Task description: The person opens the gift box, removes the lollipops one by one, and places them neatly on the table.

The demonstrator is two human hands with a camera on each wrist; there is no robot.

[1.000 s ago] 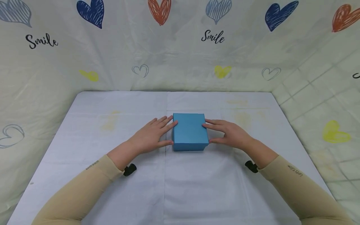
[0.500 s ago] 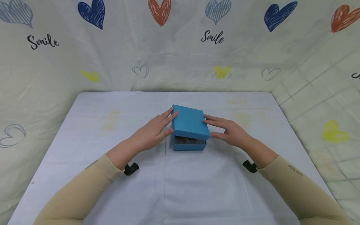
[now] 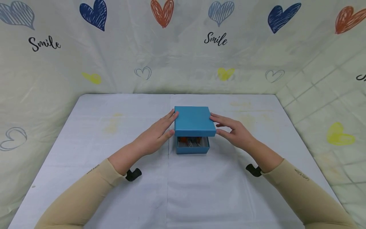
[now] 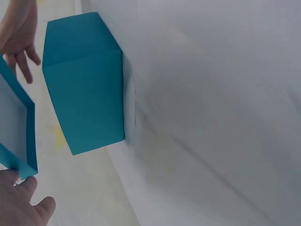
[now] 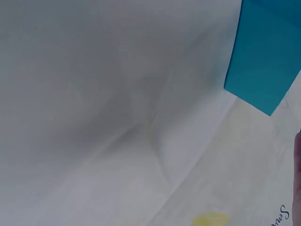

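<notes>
A blue box lid (image 3: 192, 120) is raised above the matching blue box (image 3: 192, 150) on the table. Through the gap at the front, small orange and clear items (image 3: 189, 142) show inside the box, too small to tell apart. My left hand (image 3: 152, 135) holds the lid's left side, fingers toward the back and thumb near the front corner. On the lid's right side my right hand (image 3: 235, 132) grips with fingertips and thumb. From the left wrist, the lid's pale inside (image 4: 11, 115) faces the box wall (image 4: 87, 99). The right wrist view shows a blue box side (image 5: 263, 56).
A white cloth (image 3: 137, 203) covers the table. Behind it hangs a pale curtain (image 3: 183, 54) printed with hearts and "Smile". A black wrist camera (image 3: 133, 175) sits at the left cuff and another black camera (image 3: 253, 170) at the right cuff.
The lid has come up off the box, first tilted with its left side higher, now level and farther back. Both hands have moved up with it, and the box's contents have come into view.
</notes>
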